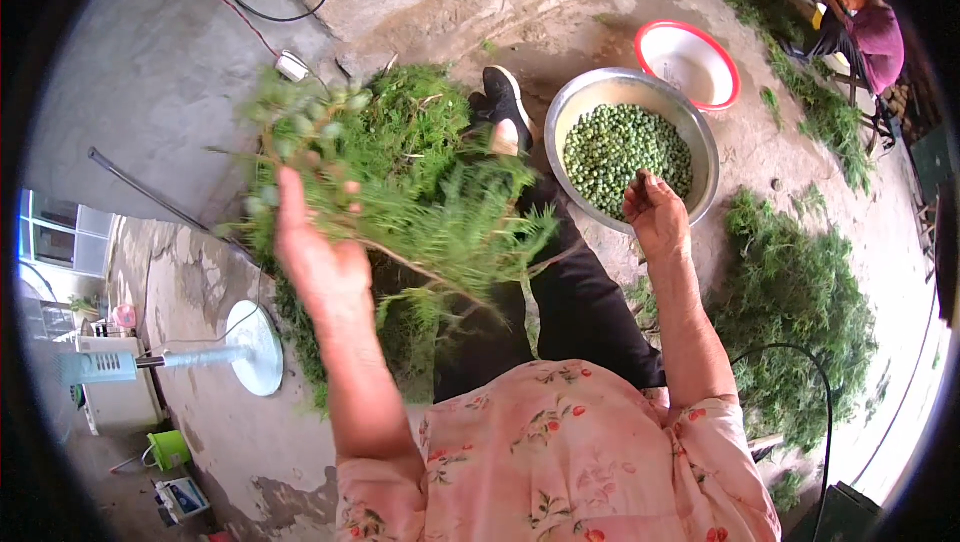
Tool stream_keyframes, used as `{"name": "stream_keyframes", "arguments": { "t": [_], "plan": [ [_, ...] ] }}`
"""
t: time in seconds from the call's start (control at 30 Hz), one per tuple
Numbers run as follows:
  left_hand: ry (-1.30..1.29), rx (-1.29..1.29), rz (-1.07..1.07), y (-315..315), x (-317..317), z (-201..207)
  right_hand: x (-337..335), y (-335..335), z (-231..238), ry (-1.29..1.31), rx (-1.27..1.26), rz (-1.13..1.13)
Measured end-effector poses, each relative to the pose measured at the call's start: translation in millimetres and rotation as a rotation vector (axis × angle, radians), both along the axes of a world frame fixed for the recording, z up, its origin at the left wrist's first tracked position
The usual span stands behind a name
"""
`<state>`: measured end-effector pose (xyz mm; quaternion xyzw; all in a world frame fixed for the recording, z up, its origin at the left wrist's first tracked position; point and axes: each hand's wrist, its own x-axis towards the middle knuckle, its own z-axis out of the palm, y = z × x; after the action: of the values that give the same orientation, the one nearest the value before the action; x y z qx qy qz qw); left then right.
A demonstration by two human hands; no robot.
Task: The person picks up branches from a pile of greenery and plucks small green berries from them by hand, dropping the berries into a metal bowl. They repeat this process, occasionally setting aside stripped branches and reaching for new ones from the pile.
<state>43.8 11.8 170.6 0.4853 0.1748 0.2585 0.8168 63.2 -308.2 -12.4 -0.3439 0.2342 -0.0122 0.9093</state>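
Note:
My left hand [318,242] is raised and grips a feathery green branch [420,212] with small green fruits at its far end. My right hand [655,207] hovers over the near rim of a steel bowl [700,142], fingers bunched together; whether anything is between them I cannot tell. The bowl is filled with small green round fruits [625,152]. My leg in black trousers [570,292] stretches out between both hands, ending in a black shoe [505,102].
A heap of green branches [410,112] lies ahead on the left, another heap [795,312] on the right. A red-rimmed white basin [690,62] sits beyond the bowl. A standing fan's base [255,347] is at left. A person [865,32] sits at the far right.

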Motion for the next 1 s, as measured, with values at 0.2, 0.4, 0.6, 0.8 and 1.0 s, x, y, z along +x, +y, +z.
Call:
{"name": "stream_keyframes", "arguments": {
  "t": [0.2, 0.4, 0.6, 0.8, 1.0],
  "plan": [
    [-0.083, 0.383, 0.161, 34.5, -4.7, 64.7, -7.1, 8.5, -5.4, 0.002, 0.001, 0.052],
    [0.446, 0.642, -0.342, 0.1, -24.1, 30.2, -17.5, 31.1, 3.2, 0.027, 0.022, 0.092],
    [0.490, 0.351, -0.758, -21.2, -57.0, -67.3, -35.9, 63.4, 59.3, -0.102, -0.140, 0.263],
    [0.537, 0.303, -0.786, -42.1, -67.6, -92.3, -56.0, 92.7, 89.1, -0.502, -0.801, 0.390],
    [0.496, 0.335, -0.769, -58.0, -72.6, -92.3, -72.7, 125.7, 71.6, -0.618, -1.112, 0.391]
  ]
}}
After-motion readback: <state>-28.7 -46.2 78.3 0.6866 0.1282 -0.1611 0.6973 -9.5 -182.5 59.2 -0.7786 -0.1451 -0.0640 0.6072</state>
